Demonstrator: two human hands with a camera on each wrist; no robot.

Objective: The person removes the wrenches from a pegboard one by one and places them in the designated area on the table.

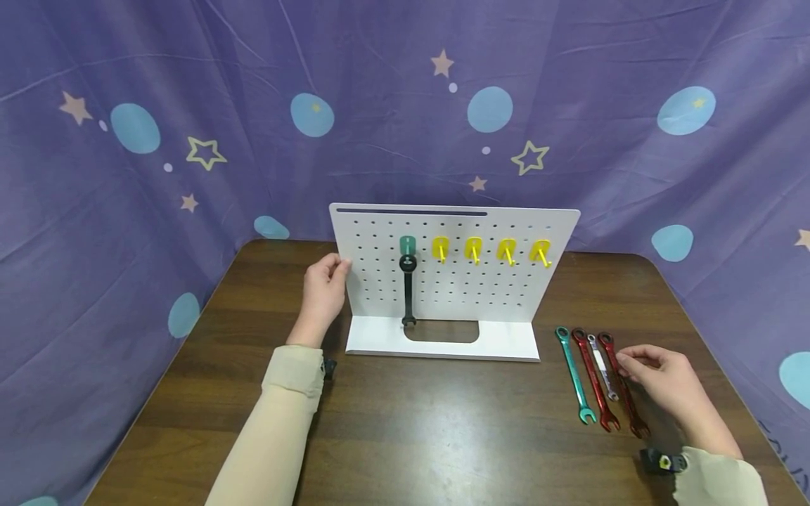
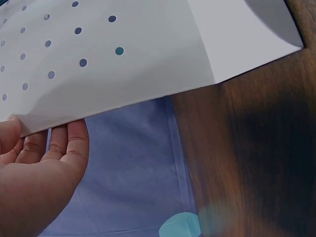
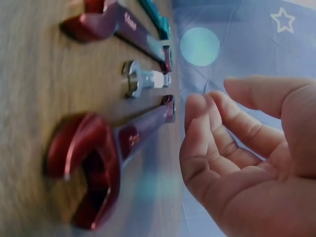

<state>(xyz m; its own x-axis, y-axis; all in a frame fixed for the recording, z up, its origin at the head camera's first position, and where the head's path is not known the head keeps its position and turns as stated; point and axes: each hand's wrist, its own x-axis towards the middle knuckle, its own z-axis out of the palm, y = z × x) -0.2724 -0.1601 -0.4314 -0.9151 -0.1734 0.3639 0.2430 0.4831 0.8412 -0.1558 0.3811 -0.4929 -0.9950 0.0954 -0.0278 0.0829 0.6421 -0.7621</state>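
Observation:
A white pegboard (image 1: pixel 380 288) stands upright on its base. My left hand (image 1: pixel 325 288) pinches its left edge, the thumb (image 2: pixel 10 133) in front and the fingers (image 2: pixel 74 143) behind. From a green hook (image 1: pixel 408 244) on the board hangs a black combination wrench (image 1: pixel 408 292). My right hand (image 1: pixel 664 379) hovers with loosely bent fingers beside the rightmost red wrench (image 1: pixel 624 386), holding nothing; in the right wrist view a gap shows between thumb and fingers. Left of that wrench lie a small silver wrench (image 1: pixel 602 367), another red wrench (image 1: pixel 595 379) and a teal wrench (image 1: pixel 575 376).
Several yellow hooks, among them a yellow hook (image 1: pixel 440 249) beside the green one, run in a row across the board with nothing hung on them. The brown wooden table (image 1: pixel 405 436) reaches back to a purple curtain (image 1: pixel 405 105) with stars and blue dots.

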